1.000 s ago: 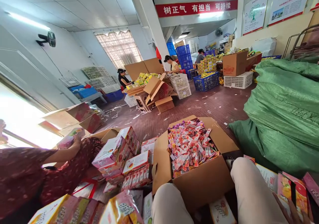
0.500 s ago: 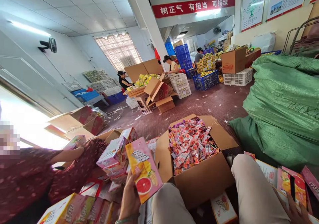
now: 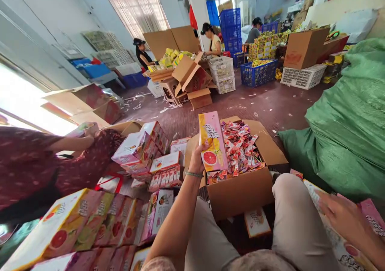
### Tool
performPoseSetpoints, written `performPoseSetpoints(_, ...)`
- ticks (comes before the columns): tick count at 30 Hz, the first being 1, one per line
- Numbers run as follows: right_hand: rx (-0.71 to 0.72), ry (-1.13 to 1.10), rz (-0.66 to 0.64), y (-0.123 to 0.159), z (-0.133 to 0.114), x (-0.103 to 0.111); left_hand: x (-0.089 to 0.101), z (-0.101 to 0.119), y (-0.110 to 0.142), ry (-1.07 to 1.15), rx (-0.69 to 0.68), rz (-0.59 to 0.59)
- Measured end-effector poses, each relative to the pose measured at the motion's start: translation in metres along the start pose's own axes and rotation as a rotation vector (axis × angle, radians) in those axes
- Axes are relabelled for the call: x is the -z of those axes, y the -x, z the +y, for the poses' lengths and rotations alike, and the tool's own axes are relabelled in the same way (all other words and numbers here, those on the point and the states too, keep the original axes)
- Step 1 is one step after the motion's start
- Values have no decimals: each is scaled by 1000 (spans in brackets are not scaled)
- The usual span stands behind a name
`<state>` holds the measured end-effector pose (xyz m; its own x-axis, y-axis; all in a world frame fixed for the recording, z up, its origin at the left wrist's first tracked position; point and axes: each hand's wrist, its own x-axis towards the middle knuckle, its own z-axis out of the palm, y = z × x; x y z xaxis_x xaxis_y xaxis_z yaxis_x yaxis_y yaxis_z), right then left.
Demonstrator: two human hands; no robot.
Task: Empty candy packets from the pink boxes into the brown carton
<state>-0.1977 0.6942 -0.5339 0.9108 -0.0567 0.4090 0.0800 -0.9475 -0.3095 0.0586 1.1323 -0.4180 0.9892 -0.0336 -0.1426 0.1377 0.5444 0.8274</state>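
Observation:
My left hand grips a pink and yellow fruit-printed box by its lower left edge, holding it upright. Behind that box is an open cardboard carton between my knees, heaped with small pink and red sachets. Over at the right, my right hand has its fingers stretched out above printed boxes beside my knee. Whether it touches them I cannot tell. One more printed box lies on the floor below the carton.
Rows of printed boxes stand at the lower left, with stacked boxes beyond them. A co-worker's sleeve is close on the left. Large green sacks bulge at the right. Farther back are people, crates and cartons.
My left hand has moved right and forward with the box, now in front of the sachet carton. My right hand has risen and its fingers show more. The view has tilted down.

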Motion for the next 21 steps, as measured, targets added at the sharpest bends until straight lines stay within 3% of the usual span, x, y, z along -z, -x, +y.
performPoseSetpoints(3,97,-132,132,-92,-65,8,-2,-12,-15,-49,-1,22)
performPoseSetpoints(6,347,-276,223,-174,-146,-17,3,-21,-24,-147,3,38)
performPoseSetpoints(9,609,-290,60,-229,-212,-63,18,-26,-28,-297,56,26)
performPoseSetpoints(11,746,-165,-97,-247,-240,-94,32,-27,-29,-382,109,13)
performPoseSetpoints(14,842,-17,-332,-252,-256,-126,56,-27,-32,-497,218,3)
performPoseSetpoints(17,918,-54,-528,-250,-253,-138,78,-30,-37,-557,377,-35)
performPoseSetpoints(19,966,-128,-586,-251,-246,-138,90,-32,-41,-452,502,-47)
performPoseSetpoints(21,988,-218,-552,-254,-240,-133,100,-35,-44,-276,625,-21)
